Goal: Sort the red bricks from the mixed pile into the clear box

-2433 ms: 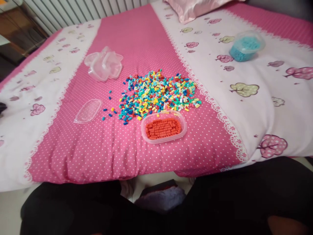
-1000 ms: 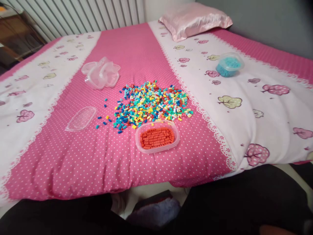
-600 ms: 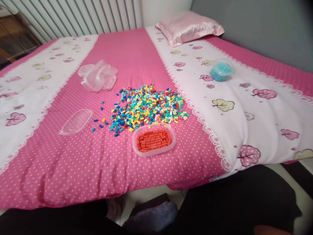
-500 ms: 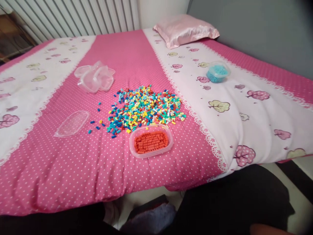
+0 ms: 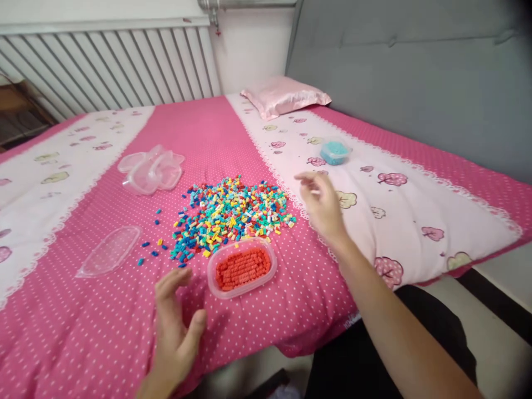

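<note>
My left hand (image 5: 177, 324) hovers over the near part of the bed, just left of a clear plastic tub (image 5: 272, 265). Its thumb and fingers are apart, with nothing between them. Rows of red toy bricks (image 5: 243, 270) fill the tub. My right hand (image 5: 320, 205) is in the air to the right of a loose heap of mixed-colour toy bricks (image 5: 233, 213). Its fingers are slightly bent and apart, and I see nothing in them. Beyond that hand stands a tub of light blue pieces (image 5: 334, 152).
A clear lid (image 5: 110, 250) lies flat at the left, with a few stray bricks (image 5: 154, 253) beside it. Farther back are several stacked clear tubs (image 5: 152, 170). A pink pillow (image 5: 285, 97) rests by the grey headboard (image 5: 394, 72). The bedspread (image 5: 103, 321) has folds near its front edge.
Both hands have come into view over the bed, the left beside the red-brick tub, the right beyond the heap's right side. The camera view has tilted up and shifted a little right.
</note>
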A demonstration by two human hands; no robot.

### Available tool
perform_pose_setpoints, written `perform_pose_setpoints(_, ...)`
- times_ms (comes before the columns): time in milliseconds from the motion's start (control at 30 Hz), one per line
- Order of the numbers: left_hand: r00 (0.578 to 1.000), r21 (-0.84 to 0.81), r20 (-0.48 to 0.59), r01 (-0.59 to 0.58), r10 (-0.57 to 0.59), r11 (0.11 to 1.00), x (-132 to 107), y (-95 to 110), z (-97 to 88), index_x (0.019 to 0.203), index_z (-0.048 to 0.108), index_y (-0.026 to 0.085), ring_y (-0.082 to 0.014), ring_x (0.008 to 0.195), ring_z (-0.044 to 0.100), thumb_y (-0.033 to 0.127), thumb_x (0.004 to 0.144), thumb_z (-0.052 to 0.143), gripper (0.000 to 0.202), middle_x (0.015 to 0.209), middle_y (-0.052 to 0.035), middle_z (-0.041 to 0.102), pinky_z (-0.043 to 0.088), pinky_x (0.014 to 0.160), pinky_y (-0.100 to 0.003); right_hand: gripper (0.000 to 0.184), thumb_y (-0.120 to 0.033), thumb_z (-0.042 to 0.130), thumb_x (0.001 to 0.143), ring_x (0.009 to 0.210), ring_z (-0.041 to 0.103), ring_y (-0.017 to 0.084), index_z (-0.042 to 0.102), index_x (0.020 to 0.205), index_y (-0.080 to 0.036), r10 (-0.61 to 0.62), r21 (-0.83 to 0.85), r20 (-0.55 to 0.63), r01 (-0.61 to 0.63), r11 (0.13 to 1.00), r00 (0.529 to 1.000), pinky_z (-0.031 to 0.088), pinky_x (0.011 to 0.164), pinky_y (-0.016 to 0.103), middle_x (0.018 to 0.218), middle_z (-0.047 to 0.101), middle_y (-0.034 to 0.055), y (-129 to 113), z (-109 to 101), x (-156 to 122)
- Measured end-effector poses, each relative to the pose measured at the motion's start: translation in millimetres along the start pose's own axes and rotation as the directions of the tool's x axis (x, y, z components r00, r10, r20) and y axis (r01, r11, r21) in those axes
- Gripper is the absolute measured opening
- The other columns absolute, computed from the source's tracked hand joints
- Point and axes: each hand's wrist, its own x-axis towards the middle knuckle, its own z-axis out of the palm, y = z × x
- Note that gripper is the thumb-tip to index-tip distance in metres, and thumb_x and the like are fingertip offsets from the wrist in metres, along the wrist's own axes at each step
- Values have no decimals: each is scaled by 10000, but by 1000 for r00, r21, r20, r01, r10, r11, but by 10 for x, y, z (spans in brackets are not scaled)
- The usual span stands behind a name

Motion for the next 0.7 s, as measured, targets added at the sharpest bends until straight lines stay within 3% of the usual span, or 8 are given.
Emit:
perform_pose_setpoints(67,1000,-58,25,-16,17,998,45,-152,146,1470,398,272,-326,1240,541,584,957,609,636,1381,-127,494,462,1085,-568,222,-235,590,989,1046,662,234,683,1187,-198,44,-46,-5,-44,998,999,560,950,456,1164,682,88,150,119,0)
perform_pose_setpoints(133,998,-75,64,-23,27,997,46,-221,210,1488,373,272,-343,1266,522,584,937,644,689,1431,-141,471,446,1093,-583,348,-100,503,932,1021,670,247,699,1198,-210,92,-89,0,-92,992,996,547,970,464,1085,708,91,304,247,8)
perform_pose_setpoints(233,992,-56,125,-14,21,998,27,-219,216,1488,376,268,-370,1317,500,512,907,720,718,1458,-155,469,414,1120,-620,539,-24,453,863,1048,672,251,657,1323,-219,116,-124,40,-110,986,992,531,1005,458,1110,745,79,455,381,36)
perform_pose_setpoints(367,990,-48,139,8,-1,999,29,-182,229,1483,370,267,-369,1324,521,414,877,768,740,1451,-157,489,419,1131,-631,488,-62,501,880,1148,632,278,703,1285,-248,100,-167,132,-77,983,986,472,1083,484,1179,761,54,477,427,35)
perform_pose_setpoints(533,990,-34,137,25,-20,999,25,-189,288,1503,346,270,-358,1287,578,424,871,771,777,1446,-160,517,476,1090,-614,402,-146,547,924,1180,623,289,720,1265,-270,120,-217,199,-76,973,973,463,1092,494,1220,751,51,492,407,42)
perform_pose_setpoints(700,988,-1,148,40,-39,999,15,-231,315,1480,386,248,-373,1365,539,452,888,745,721,1469,-165,513,408,1156,-650,363,-200,506,1008,1140,667,228,654,1337,-245,178,-257,255,-111,960,950,508,1048,437,1287,708,76,509,530,372)
